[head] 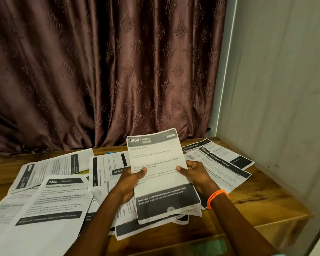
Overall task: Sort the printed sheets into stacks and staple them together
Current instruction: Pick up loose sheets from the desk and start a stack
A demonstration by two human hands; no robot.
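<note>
I hold the KITCHEN sheets (161, 174) upright between both hands — left hand (130, 183) gripping the left edge, right hand (196, 174) the right. Long axis runs twelve to six; the DRESSING TABLE sheets (222, 163) lie at two o'clock — nearer my right.

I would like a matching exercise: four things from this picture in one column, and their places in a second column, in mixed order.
Things:
1. KITCHEN sheet
2. Change Bed sheet
3. DRESSING TABLE sheets
4. orange bracelet

Places:
A. on the right wrist
B. on the table, at the left
C. held up by the left hand and the right hand
D. on the table, at the right

Pairs: 1-C, 2-B, 3-D, 4-A
</note>
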